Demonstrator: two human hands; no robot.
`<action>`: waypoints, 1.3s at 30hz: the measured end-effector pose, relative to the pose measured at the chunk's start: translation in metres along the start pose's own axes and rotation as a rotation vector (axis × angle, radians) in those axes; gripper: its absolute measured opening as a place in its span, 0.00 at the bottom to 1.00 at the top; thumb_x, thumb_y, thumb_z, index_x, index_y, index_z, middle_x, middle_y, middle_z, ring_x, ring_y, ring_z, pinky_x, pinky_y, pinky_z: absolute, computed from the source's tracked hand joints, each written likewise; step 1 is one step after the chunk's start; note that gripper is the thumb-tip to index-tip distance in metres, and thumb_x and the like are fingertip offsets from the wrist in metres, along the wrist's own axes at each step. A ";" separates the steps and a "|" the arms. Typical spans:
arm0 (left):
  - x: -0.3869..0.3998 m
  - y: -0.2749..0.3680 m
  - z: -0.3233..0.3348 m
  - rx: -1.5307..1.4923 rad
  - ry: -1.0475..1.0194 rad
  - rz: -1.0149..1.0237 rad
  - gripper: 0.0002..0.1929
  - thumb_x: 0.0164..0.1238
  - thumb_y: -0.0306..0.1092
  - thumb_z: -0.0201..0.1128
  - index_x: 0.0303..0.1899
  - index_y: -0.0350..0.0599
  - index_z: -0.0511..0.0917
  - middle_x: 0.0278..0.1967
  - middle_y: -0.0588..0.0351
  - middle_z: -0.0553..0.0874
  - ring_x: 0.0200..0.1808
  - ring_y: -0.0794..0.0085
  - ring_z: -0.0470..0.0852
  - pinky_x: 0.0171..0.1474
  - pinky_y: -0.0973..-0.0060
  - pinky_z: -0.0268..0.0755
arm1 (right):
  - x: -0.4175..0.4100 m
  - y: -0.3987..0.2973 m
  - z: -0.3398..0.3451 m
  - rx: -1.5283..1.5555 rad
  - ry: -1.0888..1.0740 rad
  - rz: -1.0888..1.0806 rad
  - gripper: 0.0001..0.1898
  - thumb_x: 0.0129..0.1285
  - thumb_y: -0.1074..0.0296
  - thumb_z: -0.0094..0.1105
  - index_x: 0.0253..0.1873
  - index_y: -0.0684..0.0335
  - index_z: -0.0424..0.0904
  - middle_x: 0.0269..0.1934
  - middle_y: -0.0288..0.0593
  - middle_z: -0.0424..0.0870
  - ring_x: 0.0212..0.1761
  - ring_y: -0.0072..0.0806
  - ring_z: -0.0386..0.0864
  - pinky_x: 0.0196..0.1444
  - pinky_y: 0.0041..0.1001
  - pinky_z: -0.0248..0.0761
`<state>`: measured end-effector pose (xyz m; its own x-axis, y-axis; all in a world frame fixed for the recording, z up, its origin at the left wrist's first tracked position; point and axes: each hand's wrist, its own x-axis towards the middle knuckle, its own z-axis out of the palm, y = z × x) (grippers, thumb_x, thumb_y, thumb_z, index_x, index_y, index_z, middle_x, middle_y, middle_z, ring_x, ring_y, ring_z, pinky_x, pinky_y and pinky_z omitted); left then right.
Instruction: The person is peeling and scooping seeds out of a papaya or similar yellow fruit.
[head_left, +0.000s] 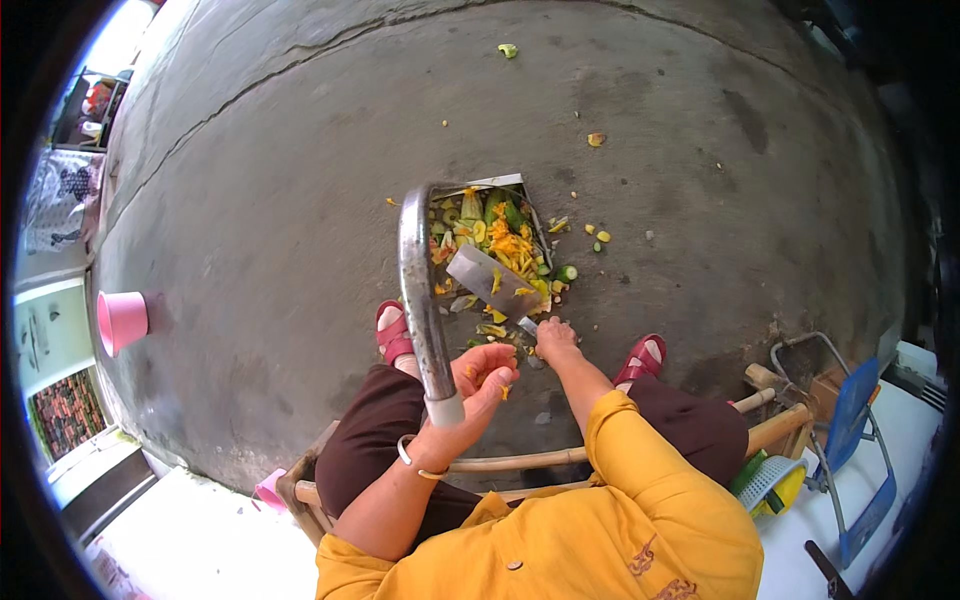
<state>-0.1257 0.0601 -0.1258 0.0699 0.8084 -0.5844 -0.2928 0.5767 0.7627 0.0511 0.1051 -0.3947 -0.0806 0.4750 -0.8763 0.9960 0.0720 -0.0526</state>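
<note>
My right hand (556, 339) grips the handle of a cleaver (491, 281), whose broad blade lies slanted over the near part of a shallow tray or box (499, 181). Cut vegetables fill that container: green squash pieces (471, 205), pale slices and orange-yellow shreds (514, 244). Before my body, my left hand (484, 375) is raised with its fingers curled and apart; orange-yellow bits cling to them. A curved metal tube (424, 292) with a pale end crosses the view close to the camera and hides part of the left hand and the container's left side.
Scraps, among them a cut green piece (568, 274), lie on the concrete floor (300, 187). A pink bucket (122, 321) stands at left. I sit on a bamboo chair (517, 459). At right are a blue folding chair (855, 420) and a plastic basket (772, 484).
</note>
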 end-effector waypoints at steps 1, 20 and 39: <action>-0.001 -0.002 -0.002 0.003 0.002 -0.004 0.17 0.71 0.33 0.58 0.55 0.33 0.73 0.45 0.55 0.81 0.47 0.76 0.80 0.47 0.79 0.72 | 0.002 -0.001 0.002 0.003 -0.004 -0.002 0.25 0.57 0.64 0.66 0.59 0.64 0.74 0.62 0.51 0.69 0.63 0.47 0.70 0.61 0.38 0.70; 0.012 -0.007 0.003 0.634 0.043 0.237 0.18 0.65 0.31 0.60 0.53 0.30 0.74 0.45 0.46 0.81 0.38 0.66 0.82 0.41 0.73 0.75 | -0.063 -0.023 -0.058 0.932 -0.228 -0.412 0.09 0.45 0.71 0.61 0.29 0.72 0.78 0.21 0.44 0.79 0.18 0.29 0.78 0.22 0.27 0.72; 0.027 -0.015 0.034 1.061 -0.380 0.675 0.37 0.72 0.64 0.29 0.73 0.49 0.53 0.74 0.43 0.53 0.75 0.51 0.49 0.73 0.51 0.36 | -0.238 0.032 -0.110 0.855 -0.186 -0.659 0.15 0.55 0.67 0.58 0.43 0.73 0.79 0.28 0.47 0.82 0.25 0.28 0.80 0.26 0.28 0.74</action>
<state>-0.0868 0.0775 -0.1431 0.5195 0.8542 -0.0232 0.4991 -0.2813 0.8196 0.0981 0.0906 -0.1353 -0.6718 0.4213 -0.6093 0.4627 -0.4036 -0.7893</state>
